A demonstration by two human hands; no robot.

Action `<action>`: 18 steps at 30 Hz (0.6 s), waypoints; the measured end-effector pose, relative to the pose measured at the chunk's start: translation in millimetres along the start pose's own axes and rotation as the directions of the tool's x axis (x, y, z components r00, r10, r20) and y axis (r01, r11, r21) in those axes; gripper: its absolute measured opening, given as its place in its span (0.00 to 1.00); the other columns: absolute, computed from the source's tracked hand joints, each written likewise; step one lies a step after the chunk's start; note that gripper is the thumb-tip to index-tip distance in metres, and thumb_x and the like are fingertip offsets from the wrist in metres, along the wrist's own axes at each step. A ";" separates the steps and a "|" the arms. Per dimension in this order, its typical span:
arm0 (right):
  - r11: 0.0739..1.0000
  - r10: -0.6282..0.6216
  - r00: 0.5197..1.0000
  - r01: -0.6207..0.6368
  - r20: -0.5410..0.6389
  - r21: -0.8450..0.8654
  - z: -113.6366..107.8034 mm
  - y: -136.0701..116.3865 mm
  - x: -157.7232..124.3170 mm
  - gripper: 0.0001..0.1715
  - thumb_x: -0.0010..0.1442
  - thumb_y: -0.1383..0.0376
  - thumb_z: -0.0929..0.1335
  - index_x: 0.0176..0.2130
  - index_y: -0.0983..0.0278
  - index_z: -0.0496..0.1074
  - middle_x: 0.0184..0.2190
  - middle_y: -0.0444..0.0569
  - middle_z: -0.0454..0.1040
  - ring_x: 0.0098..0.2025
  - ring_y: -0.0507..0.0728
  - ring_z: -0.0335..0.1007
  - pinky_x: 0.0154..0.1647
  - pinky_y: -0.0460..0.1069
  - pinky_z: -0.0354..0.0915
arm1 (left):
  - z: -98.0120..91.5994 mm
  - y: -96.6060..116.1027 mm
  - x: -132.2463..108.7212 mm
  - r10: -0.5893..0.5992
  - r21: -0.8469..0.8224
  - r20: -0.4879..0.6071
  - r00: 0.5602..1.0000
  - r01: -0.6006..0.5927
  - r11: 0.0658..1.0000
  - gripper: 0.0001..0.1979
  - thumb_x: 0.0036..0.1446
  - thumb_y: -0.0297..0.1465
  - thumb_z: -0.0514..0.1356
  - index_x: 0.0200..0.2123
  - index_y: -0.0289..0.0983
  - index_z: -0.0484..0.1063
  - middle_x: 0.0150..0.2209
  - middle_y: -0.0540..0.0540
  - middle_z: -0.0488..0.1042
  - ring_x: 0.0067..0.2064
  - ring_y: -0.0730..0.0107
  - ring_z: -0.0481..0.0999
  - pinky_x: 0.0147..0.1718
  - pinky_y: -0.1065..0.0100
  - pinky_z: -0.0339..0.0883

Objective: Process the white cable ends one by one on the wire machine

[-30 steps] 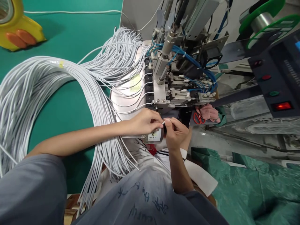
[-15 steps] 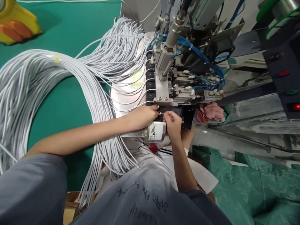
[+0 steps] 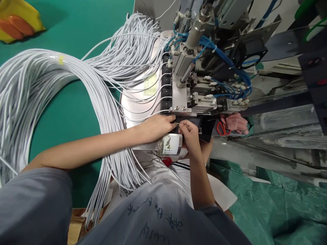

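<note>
My left hand (image 3: 157,126) and my right hand (image 3: 188,132) meet fingertip to fingertip just below the metal plate of a wire machine (image 3: 194,92). Both are pinched on the end of a thin white wire (image 3: 177,125), held at a black clamp of the fixture. A big bundle of white wires (image 3: 63,88) sweeps from the left across the green mat (image 3: 71,119), and several wires lie in the row of black clamps (image 3: 166,92). A small clear container with a warning label (image 3: 168,144) lies under my hands.
Blue air hoses and cylinders (image 3: 219,68) crowd the machine head. Red scissors (image 3: 221,129) and a pink cloth (image 3: 235,122) lie to the right. A yellow tape dispenser (image 3: 17,17) stands at the back left. Green plastic sheeting (image 3: 276,207) covers the lower right.
Both hands have moved up from above the labelled container to the edge of the machine plate, carrying the wire end to the clamp. The view has shifted slightly.
</note>
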State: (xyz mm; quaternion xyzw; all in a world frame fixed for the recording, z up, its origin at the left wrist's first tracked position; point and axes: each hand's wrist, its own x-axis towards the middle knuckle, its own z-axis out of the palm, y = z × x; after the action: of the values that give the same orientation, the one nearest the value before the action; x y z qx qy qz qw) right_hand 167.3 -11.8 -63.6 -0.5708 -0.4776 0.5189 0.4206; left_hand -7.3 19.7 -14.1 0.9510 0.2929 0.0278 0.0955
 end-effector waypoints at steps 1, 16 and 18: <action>1.000 -0.006 1.000 0.006 0.003 -0.006 -0.5 0.8 0.5 0.10 0.54 0.63 0.65 0.24 0.63 0.63 0.18 0.39 0.61 0.22 0.48 0.55 0.24 0.46 0.53 | -0.9 0.1 0.1 0.002 0.007 0.005 1.000 -0.003 1.000 0.14 0.59 0.23 0.52 0.47 0.32 0.72 0.37 0.41 0.71 0.31 0.69 0.74 0.27 0.69 0.64; 0.998 -0.054 0.998 0.055 -0.045 0.012 2.2 13.8 0.6 0.08 0.55 0.63 0.65 0.25 0.63 0.64 0.19 0.39 0.62 0.22 0.49 0.57 0.24 0.45 0.54 | -0.7 -1.3 -0.5 0.034 0.031 0.003 0.999 -0.034 0.999 0.15 0.59 0.23 0.51 0.47 0.31 0.71 0.40 0.39 0.70 0.34 0.65 0.75 0.28 0.67 0.65; 0.999 -0.036 0.999 0.037 -0.035 0.021 2.6 15.1 1.2 0.09 0.56 0.63 0.64 0.25 0.63 0.64 0.19 0.39 0.62 0.21 0.49 0.57 0.23 0.45 0.54 | -0.3 -1.5 -0.6 0.030 0.034 0.004 1.000 -0.030 0.999 0.15 0.59 0.23 0.51 0.47 0.31 0.71 0.40 0.39 0.70 0.34 0.65 0.75 0.28 0.66 0.65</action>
State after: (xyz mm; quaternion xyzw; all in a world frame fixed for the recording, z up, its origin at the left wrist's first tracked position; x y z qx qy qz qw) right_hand 166.4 -13.5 -78.8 -0.5661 -0.4750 0.5064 0.4444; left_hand -8.6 20.6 -14.1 0.9568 0.2788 0.0228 0.0792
